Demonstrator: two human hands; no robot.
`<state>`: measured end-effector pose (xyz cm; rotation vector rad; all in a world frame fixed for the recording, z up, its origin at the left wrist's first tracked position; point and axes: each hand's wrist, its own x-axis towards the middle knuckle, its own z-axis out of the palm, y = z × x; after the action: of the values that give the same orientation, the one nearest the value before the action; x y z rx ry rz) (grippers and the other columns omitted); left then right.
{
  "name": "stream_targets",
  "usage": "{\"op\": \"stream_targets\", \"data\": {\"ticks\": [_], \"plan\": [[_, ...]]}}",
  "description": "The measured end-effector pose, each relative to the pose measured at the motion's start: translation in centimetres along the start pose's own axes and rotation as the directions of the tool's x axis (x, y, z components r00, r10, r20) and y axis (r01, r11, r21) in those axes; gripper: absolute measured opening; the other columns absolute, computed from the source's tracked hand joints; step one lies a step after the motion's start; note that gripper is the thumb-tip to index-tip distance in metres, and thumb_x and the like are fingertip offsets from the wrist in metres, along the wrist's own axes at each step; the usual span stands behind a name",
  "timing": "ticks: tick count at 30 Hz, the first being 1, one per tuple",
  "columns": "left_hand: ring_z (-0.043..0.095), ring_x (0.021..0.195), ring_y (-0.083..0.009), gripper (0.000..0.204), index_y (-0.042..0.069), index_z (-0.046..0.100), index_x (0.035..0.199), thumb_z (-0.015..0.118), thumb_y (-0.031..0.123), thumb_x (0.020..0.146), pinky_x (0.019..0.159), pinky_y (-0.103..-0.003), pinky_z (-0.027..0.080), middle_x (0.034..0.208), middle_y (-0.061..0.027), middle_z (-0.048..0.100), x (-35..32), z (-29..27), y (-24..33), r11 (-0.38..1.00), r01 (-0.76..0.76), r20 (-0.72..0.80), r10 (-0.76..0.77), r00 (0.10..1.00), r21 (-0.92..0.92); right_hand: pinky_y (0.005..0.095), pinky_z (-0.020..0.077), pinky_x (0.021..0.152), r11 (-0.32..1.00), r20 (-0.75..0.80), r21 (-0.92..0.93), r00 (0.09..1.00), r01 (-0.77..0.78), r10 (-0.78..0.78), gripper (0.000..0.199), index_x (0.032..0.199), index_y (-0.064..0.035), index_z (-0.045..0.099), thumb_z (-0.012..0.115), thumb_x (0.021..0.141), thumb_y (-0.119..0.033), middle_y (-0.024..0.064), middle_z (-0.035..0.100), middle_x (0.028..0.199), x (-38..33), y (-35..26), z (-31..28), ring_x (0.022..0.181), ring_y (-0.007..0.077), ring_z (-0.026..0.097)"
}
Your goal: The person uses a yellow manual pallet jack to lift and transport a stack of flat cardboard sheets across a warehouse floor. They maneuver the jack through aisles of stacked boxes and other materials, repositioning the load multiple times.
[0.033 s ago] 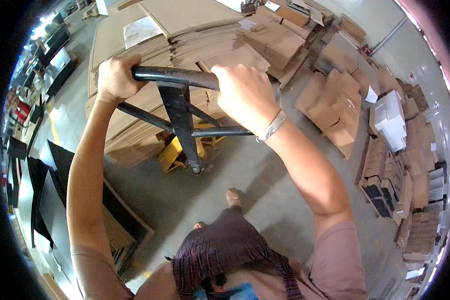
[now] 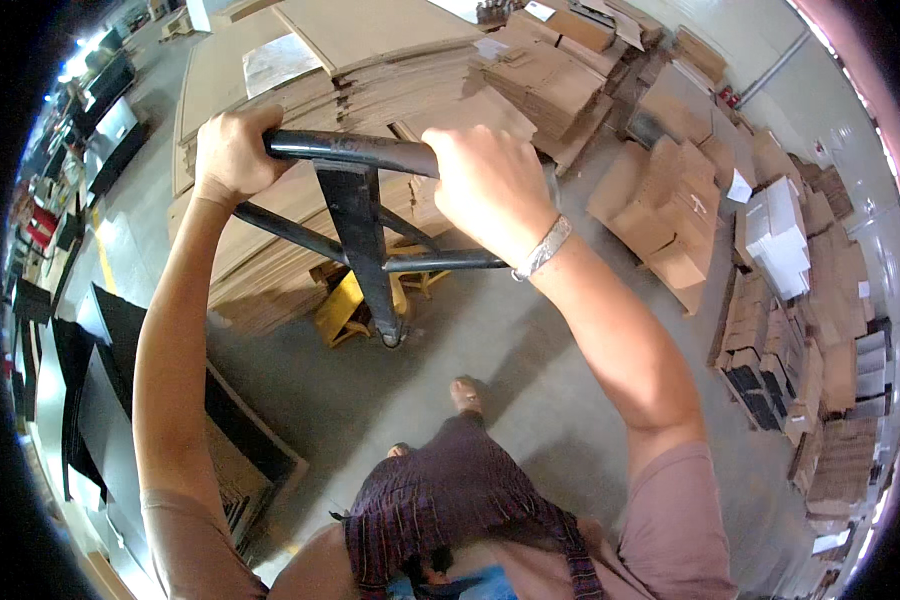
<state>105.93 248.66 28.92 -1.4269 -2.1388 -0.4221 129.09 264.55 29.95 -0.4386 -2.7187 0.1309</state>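
Note:
My left hand [image 2: 234,155] is wrapped round the left end of a black pallet jack handle [image 2: 355,152]. The fingers of my right hand [image 2: 490,185] close over the same bar at its right end. A black shaft and side braces run down from the bar to the yellow pallet jack body [image 2: 342,308]. Most of that body is hidden beneath a wide load of stacked flat cardboard sheets [image 2: 390,90], which lies just beyond the handle. Both my arms reach forward, and a bracelet [image 2: 545,248] circles my right wrist.
Flattened cartons [image 2: 660,210] stand in stacks on the right, beside a white box [image 2: 775,240] and the wall. Dark panels [image 2: 110,410] lean at the left. My foot [image 2: 465,393] is on the grey floor [image 2: 530,350]. A yellow line [image 2: 103,250] marks the floor farther left.
The cardboard stacks have shifted very slightly leftward in view. Both hands keep their hold on the handle.

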Motion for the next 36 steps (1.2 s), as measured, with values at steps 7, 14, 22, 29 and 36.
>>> {"op": "stream_targets", "data": {"ticks": [7,14,22,29,36], "plan": [[0.061,0.061,-0.0332,0.028,0.010,0.054,0.064,0.072,0.032,0.066,0.055,-0.041,0.047,0.061,-0.0087,0.060,1.4,1.0,-0.1,0.999,-0.051,-0.023,0.051,0.998,-0.014,0.0465,0.0540,0.069,0.999,-0.005,0.022,0.999,-0.038,0.038,0.015,0.089,-0.0065,0.068,0.057,0.079,-0.006,0.0182,0.067,0.078,0.4,0.3,0.4,0.077,0.0356,0.067],[0.064,0.065,-0.0331,0.024,0.012,0.061,0.068,0.071,0.034,0.066,0.060,-0.042,0.051,0.063,-0.0093,0.063,1.5,1.5,-0.1,1.000,0.001,0.031,-0.002,1.000,0.029,0.0465,0.0510,0.080,0.997,0.166,0.050,0.985,-0.051,0.042,0.036,0.106,-0.0046,0.068,0.053,0.074,-0.003,0.0255,0.066,0.091,1.8,0.8,-0.5,0.089,0.0410,0.064],[0.068,0.076,-0.0328,0.024,0.014,0.072,0.081,0.067,0.036,0.071,0.070,-0.043,0.055,0.076,-0.0136,0.069,1.0,0.1,2.2,0.991,0.096,0.072,-0.104,0.992,0.098,0.0466,0.0522,0.084,1.000,0.155,0.012,0.988,-0.025,0.023,0.040,0.111,-0.0086,0.069,0.053,0.075,-0.006,0.0234,0.067,0.094,2.6,3.4,0.6,0.093,0.0396,0.065],[0.069,0.080,-0.0306,0.025,0.016,0.073,0.086,0.065,0.037,0.074,0.073,-0.041,0.056,0.081,-0.0131,0.071,1.1,0.0,2.1,0.984,0.109,0.150,-0.130,0.980,0.143,0.0470,0.0522,0.084,0.996,0.110,-0.045,0.990,-0.083,0.087,0.041,0.111,-0.0099,0.069,0.053,0.074,-0.006,0.0239,0.067,0.094,2.3,2.7,0.8,0.091,0.0392,0.066],[0.069,0.081,-0.0304,0.026,0.016,0.072,0.089,0.069,0.036,0.073,0.075,-0.042,0.055,0.082,-0.0120,0.071,0.9,0.1,1.9,0.980,0.085,0.085,-0.101,0.991,0.178,0.0473,0.0529,0.082,0.999,0.037,-0.033,0.999,-0.005,0.007,0.039,0.107,-0.0103,0.071,0.054,0.072,-0.009,0.0236,0.068,0.092,2.3,3.0,0.8,0.089,0.0384,0.066]]}}
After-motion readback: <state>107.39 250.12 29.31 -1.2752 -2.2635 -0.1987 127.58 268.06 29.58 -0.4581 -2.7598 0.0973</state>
